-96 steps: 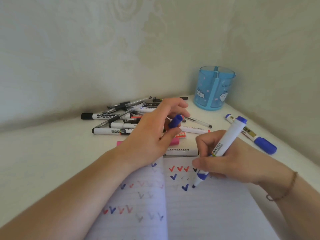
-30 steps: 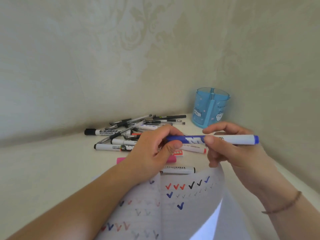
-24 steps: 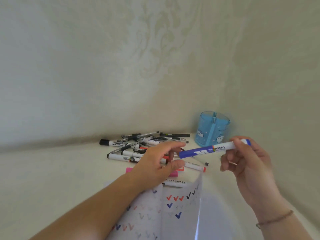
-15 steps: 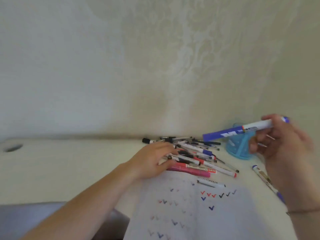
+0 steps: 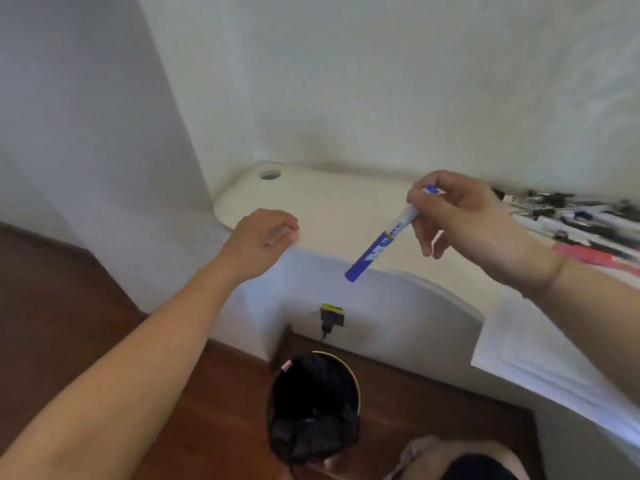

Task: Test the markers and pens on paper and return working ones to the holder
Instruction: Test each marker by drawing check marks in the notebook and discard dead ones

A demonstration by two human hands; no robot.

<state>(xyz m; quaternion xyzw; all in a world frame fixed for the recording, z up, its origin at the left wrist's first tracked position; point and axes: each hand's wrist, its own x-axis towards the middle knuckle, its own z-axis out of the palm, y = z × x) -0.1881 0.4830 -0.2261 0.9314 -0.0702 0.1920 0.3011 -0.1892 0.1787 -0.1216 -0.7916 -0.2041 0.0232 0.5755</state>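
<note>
A blue-capped marker [image 5: 384,239] is pinched between the thumb and fingers of the right hand [image 5: 460,220], held tilted with its capped end pointing down and to the left, out past the front edge of the worktop [image 5: 332,206]. Directly below that capped end, on the wooden floor [image 5: 69,323], a bin lined with a dark bag [image 5: 313,407] is seen. The left hand [image 5: 263,237] is rested on the worktop's edge, to the left of the marker, its fingers loosely curled with nothing held in them. To the right of the right hand, a heap of pens and markers [image 5: 575,220] is spread on the worktop, with a pink marker [image 5: 588,256] lying nearest the wrist. Below the right forearm, a sheet of paper [image 5: 540,362] overhangs the worktop's edge. The holder is out of view.
</note>
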